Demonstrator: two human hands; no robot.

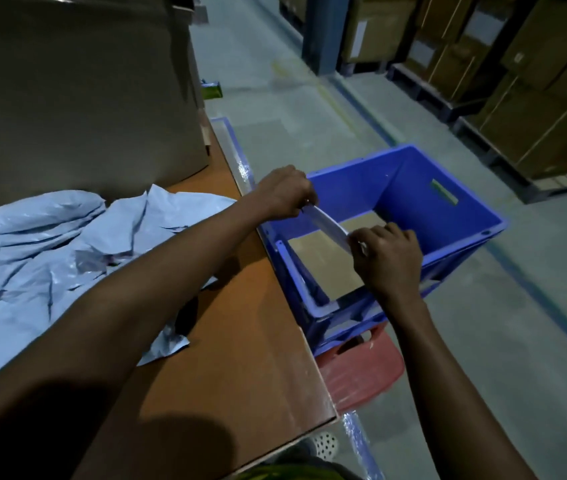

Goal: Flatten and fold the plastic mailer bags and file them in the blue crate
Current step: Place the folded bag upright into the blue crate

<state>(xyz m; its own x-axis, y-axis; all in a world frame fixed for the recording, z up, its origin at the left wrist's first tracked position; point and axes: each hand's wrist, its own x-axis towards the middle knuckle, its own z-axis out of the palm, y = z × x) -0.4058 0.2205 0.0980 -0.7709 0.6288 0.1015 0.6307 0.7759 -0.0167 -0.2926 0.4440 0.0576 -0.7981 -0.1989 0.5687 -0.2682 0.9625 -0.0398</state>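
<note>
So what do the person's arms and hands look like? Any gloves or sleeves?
No gloves: the left hand and right hand are both bare, with no rings or watch that I can see. They are bare all the way up, with no sleeves in view. Only a bit of yellow-green clothing shows at the bottom edge.

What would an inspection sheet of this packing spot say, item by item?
Surface: brown table, partly covered.
Job's things: folded mailer held over the blue crate; pile of crumpled mailers on the table.
Clutter: large cardboard box at the back of the table; red stool under the crate.
Hands: left hand and right hand each pinch one end of the folded mailer.
Cables: nothing seen.
Surroundings: grey floor; stacked cartons on pallets.
</note>
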